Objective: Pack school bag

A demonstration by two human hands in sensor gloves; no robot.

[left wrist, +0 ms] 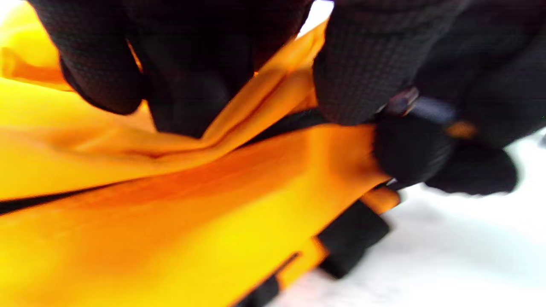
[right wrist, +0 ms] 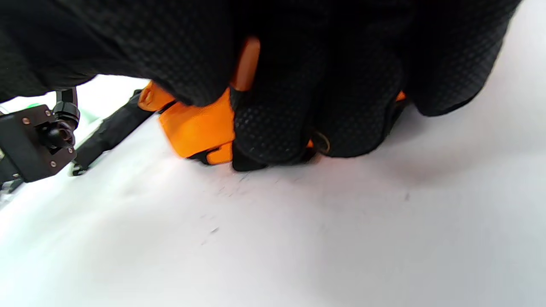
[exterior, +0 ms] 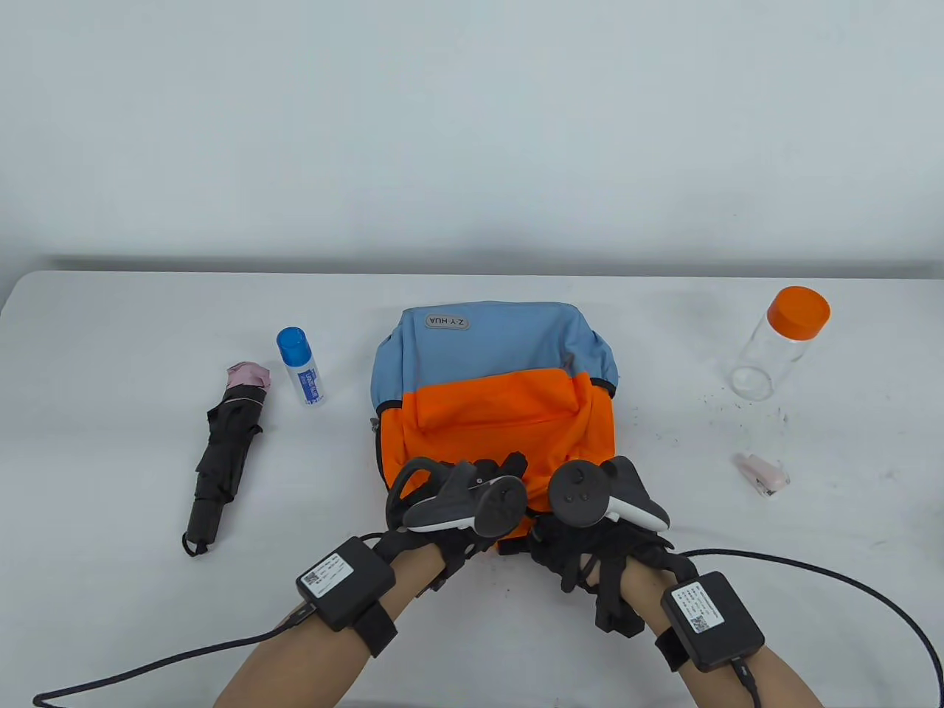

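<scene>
A blue and orange backpack [exterior: 494,383] lies flat in the middle of the table, orange part toward me. My left hand [exterior: 472,509] pinches a fold of orange fabric [left wrist: 264,98] at the bag's near edge, beside a dark zipper line. My right hand [exterior: 590,516] is closed on the same near edge just to the right. In the left wrist view its fingers [left wrist: 426,140] pinch a small dark piece that looks like a zipper pull [left wrist: 409,102]. In the right wrist view my fingers [right wrist: 298,106] are curled over an orange corner [right wrist: 196,123] against the table.
A folded black umbrella [exterior: 225,450] and a blue-capped white tube [exterior: 301,366] lie left of the bag. A clear jar with an orange lid [exterior: 782,343] and a small pink stapler [exterior: 762,474] are at the right. Cables trail from both wrists.
</scene>
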